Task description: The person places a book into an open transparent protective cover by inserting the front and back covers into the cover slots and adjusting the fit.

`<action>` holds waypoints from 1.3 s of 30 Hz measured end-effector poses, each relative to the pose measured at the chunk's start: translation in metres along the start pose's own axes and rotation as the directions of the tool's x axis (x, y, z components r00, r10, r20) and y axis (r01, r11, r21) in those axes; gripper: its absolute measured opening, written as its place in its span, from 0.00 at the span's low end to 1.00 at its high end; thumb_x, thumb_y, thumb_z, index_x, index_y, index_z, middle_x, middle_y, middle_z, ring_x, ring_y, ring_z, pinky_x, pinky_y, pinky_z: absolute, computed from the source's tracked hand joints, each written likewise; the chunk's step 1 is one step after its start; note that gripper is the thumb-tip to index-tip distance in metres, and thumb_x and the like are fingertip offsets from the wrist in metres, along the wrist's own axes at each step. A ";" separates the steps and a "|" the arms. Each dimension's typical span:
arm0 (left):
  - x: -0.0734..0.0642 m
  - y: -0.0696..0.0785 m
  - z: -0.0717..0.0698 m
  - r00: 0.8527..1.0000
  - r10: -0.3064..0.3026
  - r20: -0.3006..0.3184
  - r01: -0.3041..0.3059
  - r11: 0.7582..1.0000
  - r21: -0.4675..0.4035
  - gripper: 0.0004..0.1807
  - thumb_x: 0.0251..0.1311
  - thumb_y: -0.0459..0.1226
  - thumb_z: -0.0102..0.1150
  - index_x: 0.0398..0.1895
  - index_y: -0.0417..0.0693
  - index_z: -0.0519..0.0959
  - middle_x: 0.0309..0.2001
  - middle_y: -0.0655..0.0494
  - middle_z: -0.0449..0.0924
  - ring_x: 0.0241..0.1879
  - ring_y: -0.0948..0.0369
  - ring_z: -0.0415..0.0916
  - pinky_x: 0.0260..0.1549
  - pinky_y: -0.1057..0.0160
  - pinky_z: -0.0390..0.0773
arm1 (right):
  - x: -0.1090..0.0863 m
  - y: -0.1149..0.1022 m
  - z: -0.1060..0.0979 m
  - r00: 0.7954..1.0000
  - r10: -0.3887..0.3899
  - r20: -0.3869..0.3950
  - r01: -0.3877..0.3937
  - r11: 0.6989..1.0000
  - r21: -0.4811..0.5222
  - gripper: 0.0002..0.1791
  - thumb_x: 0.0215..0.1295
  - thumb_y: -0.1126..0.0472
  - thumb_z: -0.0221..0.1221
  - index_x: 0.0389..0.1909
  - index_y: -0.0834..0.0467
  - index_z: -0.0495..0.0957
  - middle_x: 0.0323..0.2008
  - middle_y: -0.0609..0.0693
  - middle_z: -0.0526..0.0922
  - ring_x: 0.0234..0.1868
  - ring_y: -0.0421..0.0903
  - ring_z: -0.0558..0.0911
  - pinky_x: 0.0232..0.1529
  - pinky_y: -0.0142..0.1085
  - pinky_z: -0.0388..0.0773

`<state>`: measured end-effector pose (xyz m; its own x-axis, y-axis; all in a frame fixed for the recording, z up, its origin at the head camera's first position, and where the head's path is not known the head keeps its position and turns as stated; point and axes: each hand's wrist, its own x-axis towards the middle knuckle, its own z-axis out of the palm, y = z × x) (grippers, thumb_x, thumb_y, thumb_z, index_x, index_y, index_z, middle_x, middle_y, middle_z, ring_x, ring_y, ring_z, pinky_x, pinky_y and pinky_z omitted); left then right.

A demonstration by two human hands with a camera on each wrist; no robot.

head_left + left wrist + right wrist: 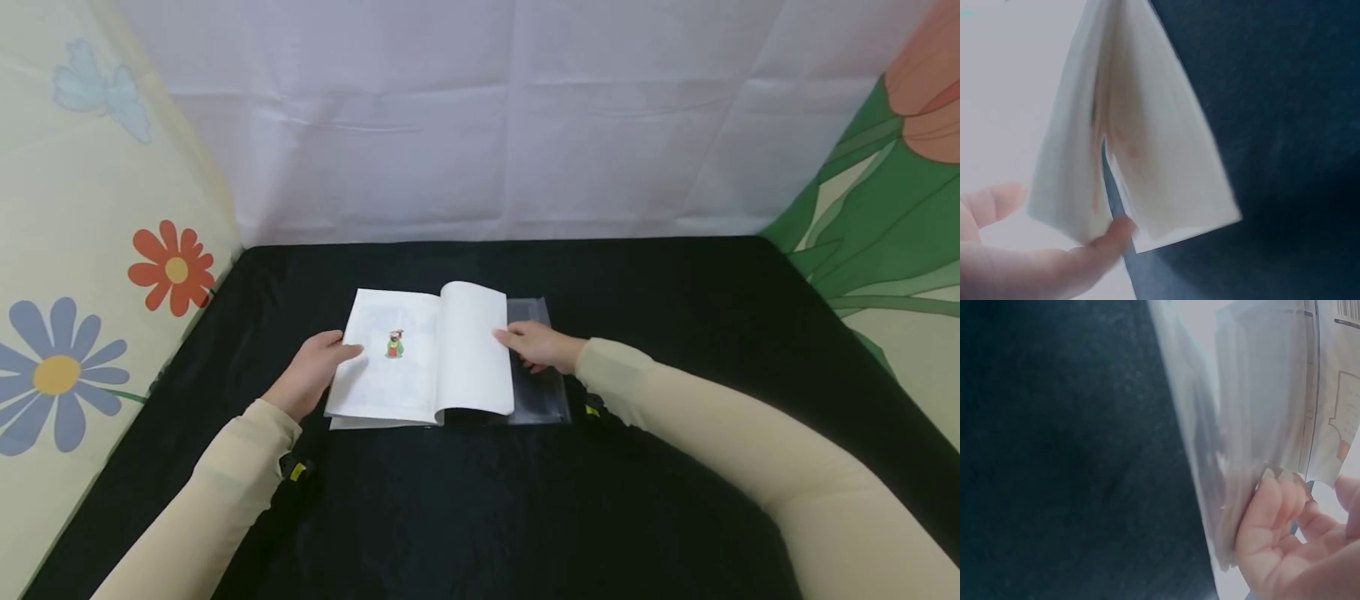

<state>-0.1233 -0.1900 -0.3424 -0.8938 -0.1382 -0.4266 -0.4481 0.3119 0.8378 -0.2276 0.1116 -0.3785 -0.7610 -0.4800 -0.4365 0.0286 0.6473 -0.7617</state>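
Note:
An open book (pixel 397 379) with white pages lies in front of me, a small green-robed cartoon figure (pixel 394 344) printed on its left page. My left hand (pixel 318 367) grips the left edge, thumb on top; in the left wrist view, the lower pages (pixel 1160 181) fan apart beside the fingers. My right hand (pixel 543 344) pinches the right edge of the curved right-hand leaf (pixel 474 354), its other fingers curled underneath. A clear plastic cover (pixel 542 400) extends to the right beneath this hand. In the right wrist view, the curled fingers (pixel 1266 506) rest against the clear plastic.
Black cloth (pixel 480 517) covers the table. A white fabric backdrop (pixel 480 125) hangs behind it, and flower-printed panels (pixel 67 208) stand at both sides.

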 end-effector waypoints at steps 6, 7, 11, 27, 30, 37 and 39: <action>-0.003 0.003 0.005 0.999 -0.051 -0.001 0.051 0.989 0.142 0.40 0.72 0.40 0.45 0.74 0.28 0.39 0.75 0.33 0.36 0.73 0.40 0.40 0.68 0.42 0.49 | 0.001 0.002 0.001 1.000 -0.008 -0.003 0.008 1.000 0.001 0.22 0.78 0.47 0.42 0.51 0.63 0.72 0.42 0.58 0.72 0.44 0.55 0.75 0.43 0.45 0.77; -0.003 0.004 0.007 0.999 -0.047 -0.002 0.046 0.985 0.165 0.39 0.72 0.41 0.46 0.74 0.29 0.40 0.75 0.34 0.38 0.73 0.40 0.41 0.68 0.42 0.49 | 0.001 0.002 0.002 1.000 -0.008 -0.003 0.008 1.000 -0.002 0.23 0.78 0.47 0.42 0.52 0.63 0.72 0.42 0.58 0.72 0.44 0.55 0.75 0.43 0.45 0.77; -0.003 0.004 0.019 0.999 0.024 0.032 -0.031 0.971 0.238 0.39 0.71 0.42 0.49 0.75 0.33 0.44 0.75 0.35 0.42 0.73 0.41 0.44 0.67 0.40 0.50 | 0.002 0.002 0.002 1.000 -0.005 -0.009 0.005 1.000 -0.012 0.23 0.78 0.47 0.42 0.54 0.63 0.72 0.44 0.58 0.73 0.44 0.55 0.75 0.43 0.45 0.77; -0.002 0.016 0.053 0.971 0.152 0.182 -0.196 0.946 0.259 0.47 0.66 0.48 0.58 0.77 0.42 0.42 0.77 0.44 0.39 0.75 0.47 0.37 0.69 0.44 0.48 | 0.006 0.005 0.004 0.999 -0.006 -0.032 0.005 1.000 -0.024 0.23 0.77 0.46 0.44 0.52 0.61 0.73 0.43 0.57 0.73 0.40 0.52 0.74 0.41 0.44 0.77; -0.001 0.017 0.059 0.962 0.173 0.212 -0.227 0.937 0.264 0.50 0.64 0.50 0.60 0.78 0.45 0.41 0.78 0.47 0.37 0.76 0.48 0.36 0.69 0.43 0.47 | 0.007 0.006 0.004 0.999 -0.013 -0.032 0.012 0.999 -0.042 0.22 0.77 0.46 0.44 0.51 0.61 0.73 0.42 0.57 0.73 0.39 0.52 0.74 0.38 0.44 0.78; 0.006 0.024 0.076 0.901 0.303 0.310 -0.409 0.831 0.376 0.54 0.61 0.49 0.64 0.78 0.44 0.39 0.78 0.49 0.31 0.75 0.49 0.26 0.70 0.45 0.38 | 0.005 0.003 0.004 0.999 -0.015 -0.034 0.013 0.998 -0.069 0.23 0.77 0.45 0.43 0.53 0.60 0.73 0.47 0.57 0.74 0.42 0.54 0.75 0.39 0.46 0.80; 0.008 0.027 0.081 0.877 0.349 0.332 -0.467 0.781 0.414 0.54 0.60 0.47 0.66 0.78 0.42 0.40 0.78 0.47 0.30 0.75 0.48 0.25 0.70 0.46 0.37 | 0.004 0.002 0.004 0.999 -0.016 -0.033 0.014 0.997 -0.075 0.24 0.77 0.45 0.43 0.55 0.60 0.72 0.47 0.58 0.74 0.42 0.54 0.75 0.39 0.46 0.80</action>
<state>-0.1413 -0.1065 -0.3514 -0.9339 0.2997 -0.1950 0.0751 0.6976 0.7125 -0.2287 0.1084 -0.3834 -0.7825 -0.4704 -0.4079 -0.0304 0.6832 -0.7296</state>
